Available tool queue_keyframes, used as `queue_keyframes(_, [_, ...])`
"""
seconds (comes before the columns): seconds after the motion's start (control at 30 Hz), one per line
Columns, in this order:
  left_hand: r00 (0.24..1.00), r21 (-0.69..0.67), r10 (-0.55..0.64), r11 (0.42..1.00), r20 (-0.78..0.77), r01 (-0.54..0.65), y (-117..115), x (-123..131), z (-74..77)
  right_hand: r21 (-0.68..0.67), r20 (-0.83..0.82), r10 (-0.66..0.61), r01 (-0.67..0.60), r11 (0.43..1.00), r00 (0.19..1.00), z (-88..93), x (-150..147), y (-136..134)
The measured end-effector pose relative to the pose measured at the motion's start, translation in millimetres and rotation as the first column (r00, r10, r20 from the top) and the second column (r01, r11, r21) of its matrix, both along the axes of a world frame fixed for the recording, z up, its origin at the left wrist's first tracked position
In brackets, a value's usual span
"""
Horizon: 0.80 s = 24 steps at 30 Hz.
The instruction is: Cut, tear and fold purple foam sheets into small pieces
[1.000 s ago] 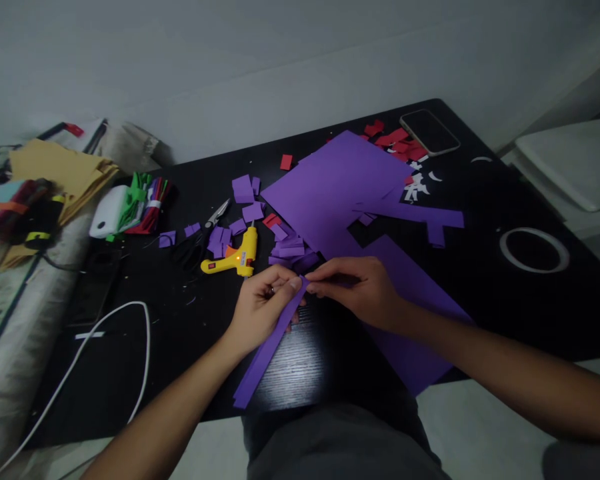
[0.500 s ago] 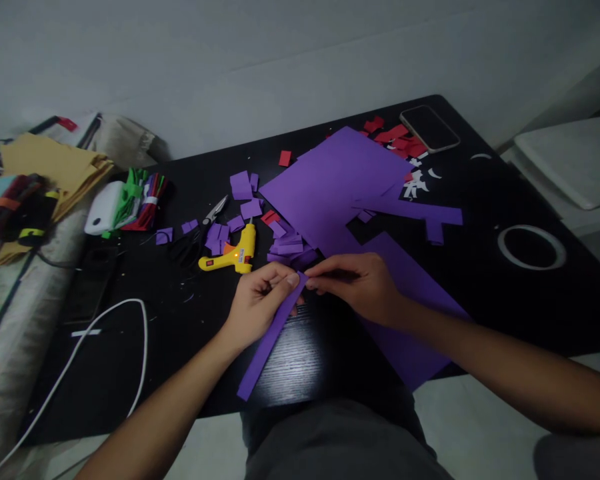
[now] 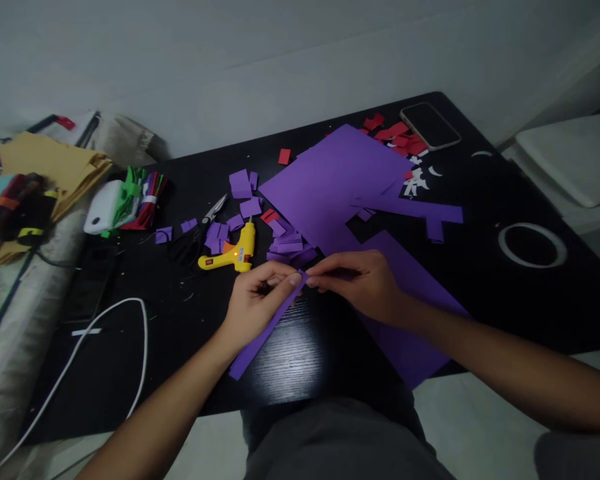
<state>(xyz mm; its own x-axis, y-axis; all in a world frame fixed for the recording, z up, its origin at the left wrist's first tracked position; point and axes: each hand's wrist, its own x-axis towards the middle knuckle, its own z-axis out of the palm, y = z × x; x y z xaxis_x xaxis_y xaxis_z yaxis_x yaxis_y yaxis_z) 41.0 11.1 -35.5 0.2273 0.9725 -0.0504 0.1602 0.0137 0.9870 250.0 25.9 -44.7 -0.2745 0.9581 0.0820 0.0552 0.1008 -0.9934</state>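
Note:
A narrow purple paper strip (image 3: 260, 342) slants down toward the table's front edge. My left hand (image 3: 257, 300) is closed on it near its upper end, thumb on top. My right hand (image 3: 360, 277) pinches the strip's tip between thumb and fingers, right beside the left thumb. Just beyond my left hand lies a yellow glue gun (image 3: 233, 255) with its small light glowing. Small folded purple paper pieces (image 3: 287, 243) are heaped next to it. Under my right forearm rests a purple sheet (image 3: 420, 313), and a larger purple sheet (image 3: 340, 180) lies farther back.
Black scissors (image 3: 207, 223) lie left of the glue gun. A white cable (image 3: 144, 333) loops over the left side. A phone (image 3: 430, 127), red scraps (image 3: 400, 137) and white clippings (image 3: 417, 181) are at the back right. A white ring (image 3: 531, 245) lies on the right.
The purple strip's lower end has swung slightly up and to the left. Both hands stay nearly in place, still holding the strip's upper end.

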Motion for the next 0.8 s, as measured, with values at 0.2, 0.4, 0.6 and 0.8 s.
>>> queue_keyframes(0.2, [0.999, 0.018, 0.021, 1.000, -0.028, -0.021, 1.0, 0.9, 3.8, 0.064, 0.067, -0.007, 0.003, 0.998, 0.998, 0.8, 1.4, -1.1])
queue_keyframes(0.4, [1.000, -0.047, 0.000, 0.999, 0.001, 0.000, 0.5, 0.5, 4.7, 0.072, 0.091, 0.002, -0.008, 0.997, 0.996, 1.2, 1.4, -2.2])
queue_keyframes(0.6, [1.000, -0.077, -0.007, 0.997, 0.030, 0.009, 2.3, -0.5, 2.5, 0.036, 0.085, 0.016, -0.019, 0.999, 0.996, 1.7, 0.8, -1.0])
queue_keyframes(0.8, [0.999, -0.041, 0.021, 0.999, 0.025, -0.020, 3.8, -0.8, 2.8, -0.086, 0.010, 0.081, -0.080, 0.993, 0.997, 0.2, -2.5, -0.2])
